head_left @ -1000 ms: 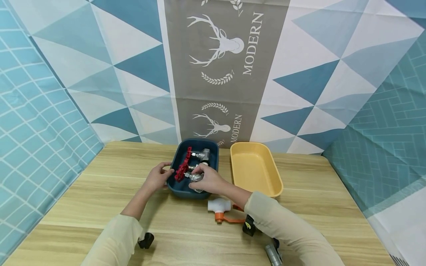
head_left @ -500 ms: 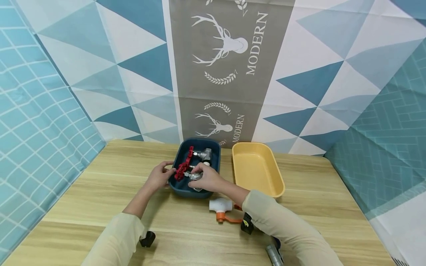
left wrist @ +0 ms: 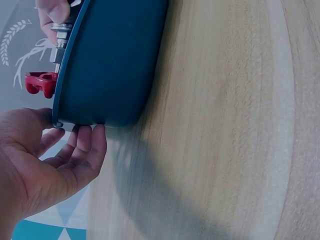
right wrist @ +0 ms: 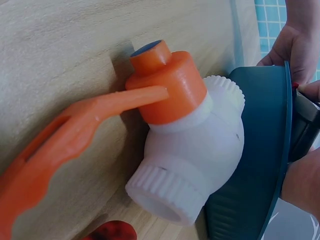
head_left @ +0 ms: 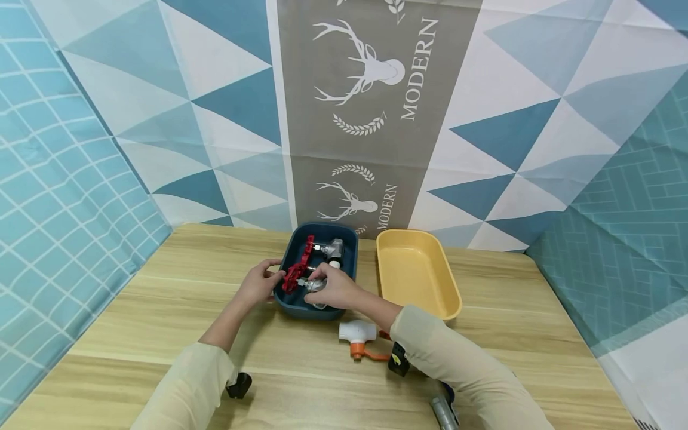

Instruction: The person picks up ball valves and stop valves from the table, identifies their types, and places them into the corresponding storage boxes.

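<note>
The right grip (head_left: 338, 291) pinches a metal valve (head_left: 315, 286) inside the blue tray's (head_left: 351, 251) near end; the left grip (head_left: 257, 284) clasps the tray's left wall. A hasty lift could snag its red handwheel (head_left: 292, 278) on the far valve (head_left: 333, 246) (they lie close).

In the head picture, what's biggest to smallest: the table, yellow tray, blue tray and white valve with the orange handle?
1. Table
2. Yellow tray, blue tray: too alike to rank
3. White valve, orange handle partly hidden
</note>
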Demonstrator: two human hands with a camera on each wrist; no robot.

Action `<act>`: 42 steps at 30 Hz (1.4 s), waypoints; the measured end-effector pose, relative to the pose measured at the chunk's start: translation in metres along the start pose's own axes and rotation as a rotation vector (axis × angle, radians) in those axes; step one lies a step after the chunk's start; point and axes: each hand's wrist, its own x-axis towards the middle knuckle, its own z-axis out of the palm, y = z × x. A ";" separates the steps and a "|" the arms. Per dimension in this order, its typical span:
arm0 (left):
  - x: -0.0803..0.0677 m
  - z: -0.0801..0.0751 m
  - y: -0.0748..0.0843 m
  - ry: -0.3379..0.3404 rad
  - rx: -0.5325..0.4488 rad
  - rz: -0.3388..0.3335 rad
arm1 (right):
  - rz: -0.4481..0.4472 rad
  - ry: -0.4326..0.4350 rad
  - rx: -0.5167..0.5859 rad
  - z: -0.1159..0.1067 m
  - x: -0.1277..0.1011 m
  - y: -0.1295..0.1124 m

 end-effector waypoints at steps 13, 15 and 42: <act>0.000 0.000 0.000 0.000 -0.003 -0.002 | 0.015 -0.017 -0.029 0.002 0.006 0.000; 0.000 0.000 0.000 -0.002 -0.004 0.001 | 0.012 -0.020 -0.025 0.003 0.007 0.000; 0.000 0.001 0.000 0.011 0.001 -0.002 | 0.021 -0.074 -0.077 0.008 0.015 0.001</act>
